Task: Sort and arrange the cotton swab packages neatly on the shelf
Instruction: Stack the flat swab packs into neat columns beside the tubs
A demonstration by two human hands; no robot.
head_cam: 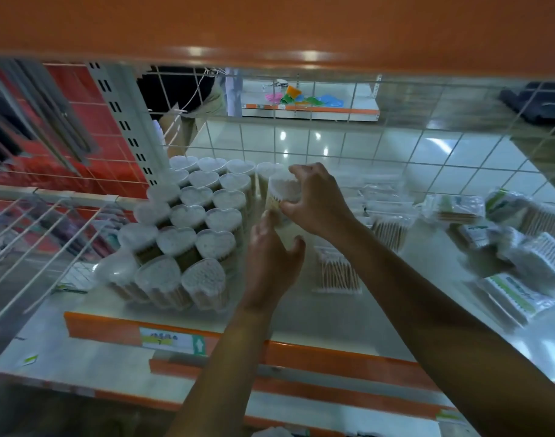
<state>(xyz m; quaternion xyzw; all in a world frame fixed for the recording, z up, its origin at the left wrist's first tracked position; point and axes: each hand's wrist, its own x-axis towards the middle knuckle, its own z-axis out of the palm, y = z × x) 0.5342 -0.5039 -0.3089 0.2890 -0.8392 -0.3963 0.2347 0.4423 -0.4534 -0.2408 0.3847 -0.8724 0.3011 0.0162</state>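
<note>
Several clear heart-shaped tubs of cotton swabs stand packed in rows on the left half of the white shelf. Just right of those rows, both hands hold one more clear tub of swabs. My right hand grips its top from the right. My left hand cups its lower part from below. Flat bags of wooden swabs lie to the right of the hands.
Loose swab packs with green labels lie jumbled at the right end of the shelf. A wire grid backs the shelf and a wire divider bounds its left. An orange shelf hangs overhead. The orange front rail carries a price tag.
</note>
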